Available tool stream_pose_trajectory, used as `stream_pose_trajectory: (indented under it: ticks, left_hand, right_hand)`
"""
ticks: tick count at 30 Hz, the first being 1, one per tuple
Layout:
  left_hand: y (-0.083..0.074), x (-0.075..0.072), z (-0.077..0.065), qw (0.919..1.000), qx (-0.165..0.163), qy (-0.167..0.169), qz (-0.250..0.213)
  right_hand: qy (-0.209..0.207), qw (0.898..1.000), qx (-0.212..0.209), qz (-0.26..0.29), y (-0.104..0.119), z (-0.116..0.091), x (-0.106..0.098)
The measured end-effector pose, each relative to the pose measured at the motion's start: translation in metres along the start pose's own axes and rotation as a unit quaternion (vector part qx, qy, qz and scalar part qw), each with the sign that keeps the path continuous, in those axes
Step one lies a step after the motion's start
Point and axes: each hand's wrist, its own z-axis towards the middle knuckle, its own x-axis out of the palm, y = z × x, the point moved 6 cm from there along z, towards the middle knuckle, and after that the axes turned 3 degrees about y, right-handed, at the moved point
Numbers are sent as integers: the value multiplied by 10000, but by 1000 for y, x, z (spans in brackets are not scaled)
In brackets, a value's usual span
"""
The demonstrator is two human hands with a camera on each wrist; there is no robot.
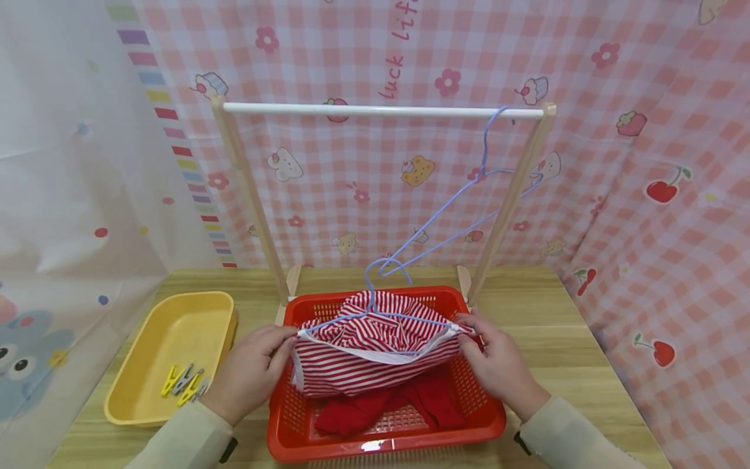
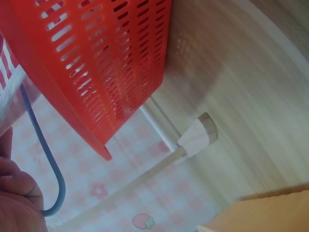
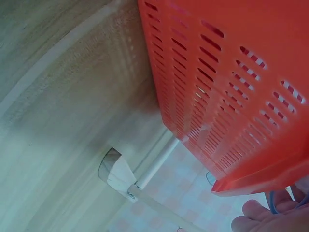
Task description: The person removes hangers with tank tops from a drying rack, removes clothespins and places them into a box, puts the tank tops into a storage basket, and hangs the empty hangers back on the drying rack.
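A red-and-white striped shirt (image 1: 363, 365) with a white neckline lies over the red basket (image 1: 387, 448). Across its opening runs a blue wire hanger (image 1: 342, 319), hook upward. At the shirt's left shoulder, my left hand (image 1: 254, 365) pinches the hanger's end with the cloth. My right hand (image 1: 500, 365) does the same at the right shoulder. In the left wrist view the hanger's wire loop (image 2: 57, 179) bends down to the fingers. The right wrist view has blue wire (image 3: 272, 202) between the fingers. Beneath the shirt, red cloth (image 1: 357, 410) lies in the basket.
Behind the basket stands a wooden rack with a white rod (image 1: 381, 109). A second blue hanger (image 1: 433, 215) hangs by its hook near the rod's right end. At left is a yellow tray (image 1: 166, 312) with several yellow and grey clothespins (image 1: 190, 388).
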Motion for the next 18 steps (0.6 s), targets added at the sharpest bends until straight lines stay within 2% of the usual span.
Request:
stream_pose_trajectory:
  ticks: [7,13,18]
  left_hand:
    - [-5,-1,-1,9997,180,-163,-47]
    - [-7,-1,-1,9986,425,-306,-34]
    - [-8,1,0,9985,489,-235,-15]
  right_hand:
    - [-310,9994,132,-21,3,3,-5]
    - [-536,9985,-138,-33,9,6,-8]
    - [-633,9976,-243,-113,16,7,-10]
